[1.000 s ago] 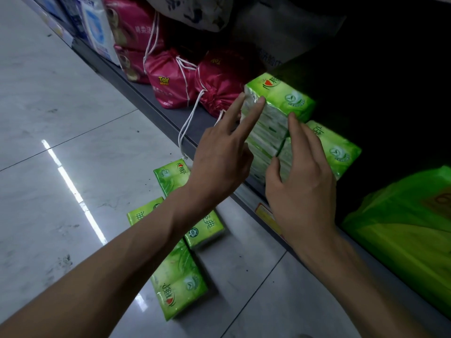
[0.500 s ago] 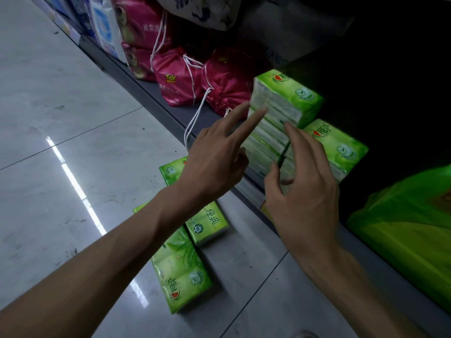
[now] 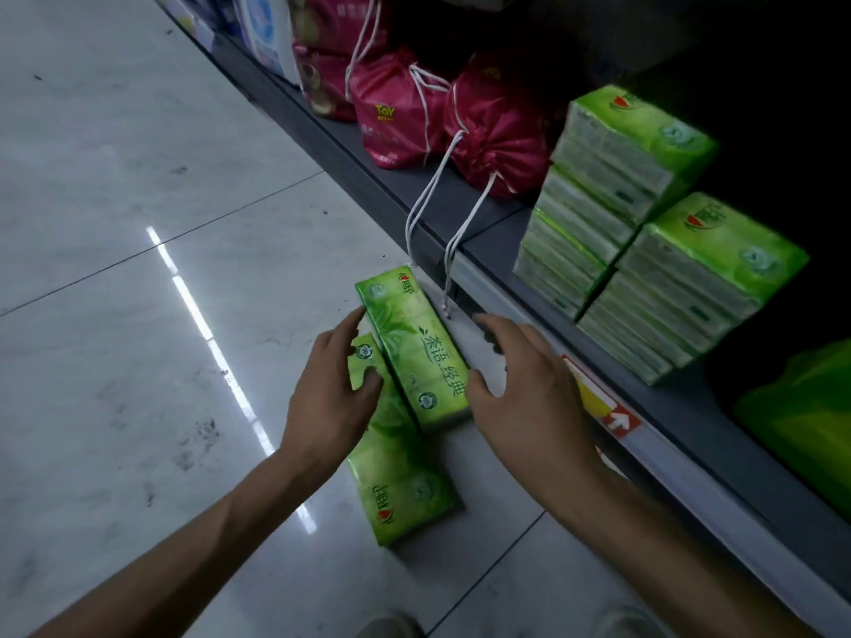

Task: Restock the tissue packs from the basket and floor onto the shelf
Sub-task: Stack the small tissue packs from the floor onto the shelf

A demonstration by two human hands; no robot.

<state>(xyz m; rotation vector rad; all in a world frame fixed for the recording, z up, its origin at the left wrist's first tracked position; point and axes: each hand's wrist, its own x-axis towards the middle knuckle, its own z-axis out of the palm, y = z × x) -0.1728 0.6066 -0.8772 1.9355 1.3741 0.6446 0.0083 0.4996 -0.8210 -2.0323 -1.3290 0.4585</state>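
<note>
Hands are low over the white marble-tiled floor (image 3: 138,177), and we see both bare forearms reach in from the bottom edge, angled toward each other.

The left hand (image 3: 331,398) lies palm down over the far end of the nearer long green plastic-wrapped tissue pack (image 3: 400,481). Its thumb is bent onto that pack's top, and its forefinger stretches up to touch the left edge of the farther green tissue pack with dark lettering (image 3: 414,352). We cannot tell whether this hand grips anything.

The right hand (image 3: 529,389) is spread wide, palm down, its fingers fanned and lightly bent above the floor just beside the shelf front. Its thumb touches the right edge of the lettered pack, so the two hands flank that pack and neither closes round it. The two floor packs lie side by side, touching, in front of the grey metal shelf (image 3: 497,223).

On the shelf stand two stacks of the same green packs: a taller stack (image 3: 598,186) and, touching it on the right, a lower stack (image 3: 681,297). To their left sit pink drawstring bags (image 3: 400,117), whose white cords (image 3: 433,195) hang over the shelf edge. A yellow and red label (image 3: 603,407) is fixed to the shelf's front rail, and a large green plastic bag (image 3: 806,416) fills the far right.
</note>
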